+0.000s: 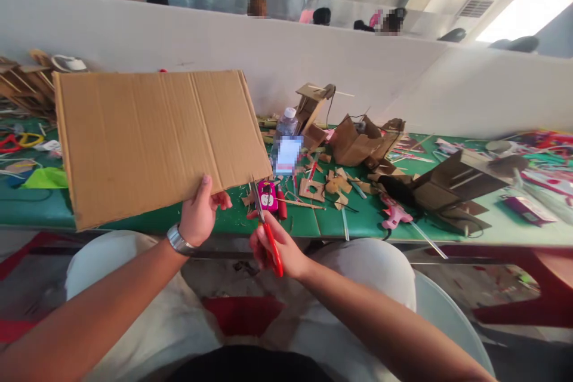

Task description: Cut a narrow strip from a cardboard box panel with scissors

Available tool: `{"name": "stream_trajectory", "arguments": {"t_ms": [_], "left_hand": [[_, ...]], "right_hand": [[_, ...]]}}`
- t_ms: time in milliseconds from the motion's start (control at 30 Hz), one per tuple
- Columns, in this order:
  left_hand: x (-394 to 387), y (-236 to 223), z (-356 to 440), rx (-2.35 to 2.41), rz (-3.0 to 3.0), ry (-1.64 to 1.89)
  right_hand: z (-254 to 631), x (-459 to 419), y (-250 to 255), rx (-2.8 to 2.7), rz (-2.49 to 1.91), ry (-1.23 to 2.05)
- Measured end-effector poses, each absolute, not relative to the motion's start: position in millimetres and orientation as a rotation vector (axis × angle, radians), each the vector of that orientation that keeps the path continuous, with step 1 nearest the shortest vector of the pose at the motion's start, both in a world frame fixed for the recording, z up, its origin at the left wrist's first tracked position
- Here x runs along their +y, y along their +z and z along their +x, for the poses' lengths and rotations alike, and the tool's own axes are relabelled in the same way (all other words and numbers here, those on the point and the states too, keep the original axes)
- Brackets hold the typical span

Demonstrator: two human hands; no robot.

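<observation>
A large sheet of corrugated cardboard (143,137) is held up at the left, tilted above the green table. My left hand (201,215) grips its lower edge, the thumb on the near face and the other fingers partly behind it. Red-handled scissors (271,245) are in my right hand (282,248), fingers wrapped about the handles. Their blades point up at the sheet's lower right corner and appear to touch its edge. Behind the blades lies a small pink box (267,196) with a white figure on it.
Cardboard scraps (312,189), a phone (287,155) and a plastic bottle (287,122) crowd the green table (308,224). Cardboard models (358,138) stand behind. A pink glue gun (396,213) lies at the right with its stick over the edge. A white partition (425,83) rises beyond.
</observation>
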State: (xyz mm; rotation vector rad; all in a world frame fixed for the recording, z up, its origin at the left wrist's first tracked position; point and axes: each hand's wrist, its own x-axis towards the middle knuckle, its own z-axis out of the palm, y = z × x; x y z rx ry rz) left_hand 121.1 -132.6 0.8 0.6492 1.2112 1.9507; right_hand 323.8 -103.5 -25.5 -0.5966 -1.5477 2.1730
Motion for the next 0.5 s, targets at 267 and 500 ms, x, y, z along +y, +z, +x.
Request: {"name": "stream_trajectory", "arguments": {"t_ms": [267,500], "left_hand": [[-135,0,119,1.166,0.634,1.928],[-130,-8,123,1.177,0.576,1.932]], "right_hand": [[325,-107,-44,-1.642,-0.517,2.203],[323,-103,-41,-1.542,-0.535,2.228]]}}
